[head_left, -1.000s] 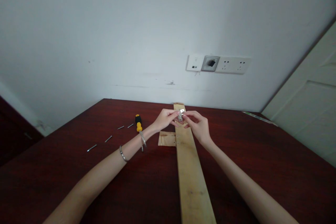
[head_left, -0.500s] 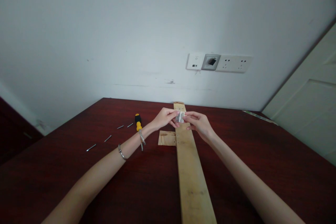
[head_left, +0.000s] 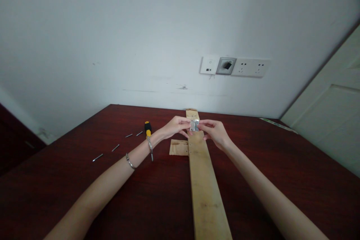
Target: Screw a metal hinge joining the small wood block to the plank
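Note:
A small silvery metal hinge (head_left: 194, 125) is pinched between my two hands, above the far part of a long wooden board (head_left: 206, 180). My left hand (head_left: 176, 126) grips its left leaf between thumb and fingers. On the other side, my right hand (head_left: 214, 132) has its fingertips closed on the right leaf. A short piece of wood (head_left: 179, 147) lies against the board's left edge, below my left hand. The screwdriver (head_left: 147, 128), with a black and yellow handle, rests left of my left hand, partly hidden behind my wrist.
Several screws (head_left: 115, 147) lie spread on the dark red table (head_left: 126, 202) at the left. Behind stands a white wall with sockets (head_left: 251, 68) and a black plug (head_left: 227, 65). A flat strip (head_left: 278, 125) lies at the table's right edge, near a white door (head_left: 334, 108).
The hinge has shifted slightly to the right and turned, so its two leaves show more plainly. Both hands moved slightly with it and still hold it.

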